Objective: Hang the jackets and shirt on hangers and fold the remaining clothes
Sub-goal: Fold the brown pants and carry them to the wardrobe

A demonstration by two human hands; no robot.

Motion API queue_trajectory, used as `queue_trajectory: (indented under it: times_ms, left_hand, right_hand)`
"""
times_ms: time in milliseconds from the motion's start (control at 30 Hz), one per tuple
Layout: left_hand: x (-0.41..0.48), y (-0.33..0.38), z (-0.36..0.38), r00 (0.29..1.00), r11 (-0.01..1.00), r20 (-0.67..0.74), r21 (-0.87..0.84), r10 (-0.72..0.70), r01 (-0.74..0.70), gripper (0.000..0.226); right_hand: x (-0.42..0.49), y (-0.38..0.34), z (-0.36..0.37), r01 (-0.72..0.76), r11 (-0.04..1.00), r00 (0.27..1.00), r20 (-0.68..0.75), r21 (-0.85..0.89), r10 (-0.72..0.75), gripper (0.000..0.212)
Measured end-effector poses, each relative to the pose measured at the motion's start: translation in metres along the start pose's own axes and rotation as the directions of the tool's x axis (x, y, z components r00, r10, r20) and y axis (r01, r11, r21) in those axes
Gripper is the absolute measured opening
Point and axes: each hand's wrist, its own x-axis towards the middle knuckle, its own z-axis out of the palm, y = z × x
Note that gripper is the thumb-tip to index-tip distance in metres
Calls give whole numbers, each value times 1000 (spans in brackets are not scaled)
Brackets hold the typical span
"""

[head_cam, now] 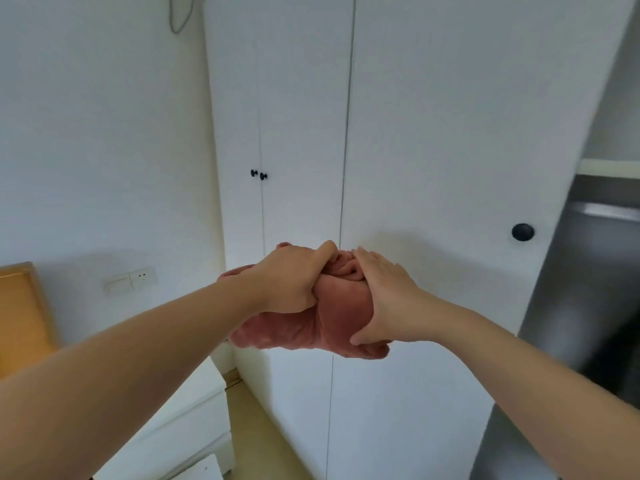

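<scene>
A bundled pink garment (332, 317) is held in mid-air, clear of every surface, in front of closed white wardrobe doors (433, 133). The left hand (291, 280) is closed over its upper left edge, fingers curled into the cloth. The right hand (389, 299) is laid over the right side, thumb tucked beneath the lower edge — a full grip from both. A large black knob (523, 232) is seen to the right, well apart. Open room is left below the bundle down to the floor (263, 431) — a white drawer unit (187, 420) stands low at left.
</scene>
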Motion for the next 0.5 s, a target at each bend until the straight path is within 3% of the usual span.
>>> queue_trajectory:
  times_ms: [133, 167, 233, 300, 400, 500]
  left_hand:
    - [25, 23, -9, 996, 991, -16, -108, 83, -84, 40]
    - [30, 28, -13, 993, 983, -20, -142, 113, -114, 41]
    - [37, 40, -20, 984, 967, -11, -185, 175, -174, 41]
    - [44, 51, -30, 976, 953, -5, -217, 218, -213, 41]
    - [58, 65, -45, 976, 922, 11, -330, 217, -201, 53]
    - [73, 79, -54, 973, 862, 133, -498, 187, -98, 90]
  right_hand:
    - [-13, 19, -30, -140, 966, 990, 33, 217, 136, 115]
    - [-19, 22, -38, -175, 947, 985, 44, 270, 169, 108]
    - [-32, 24, -51, -217, 930, 975, 22, 296, 221, 64]
    - [-45, 25, -62, -253, 932, 960, -51, 258, 275, 37]
    - [-60, 21, -83, -306, 918, 915, -188, 252, 357, 22]
    - [-73, 13, -105, -350, 913, 860, -314, 211, 402, 19]
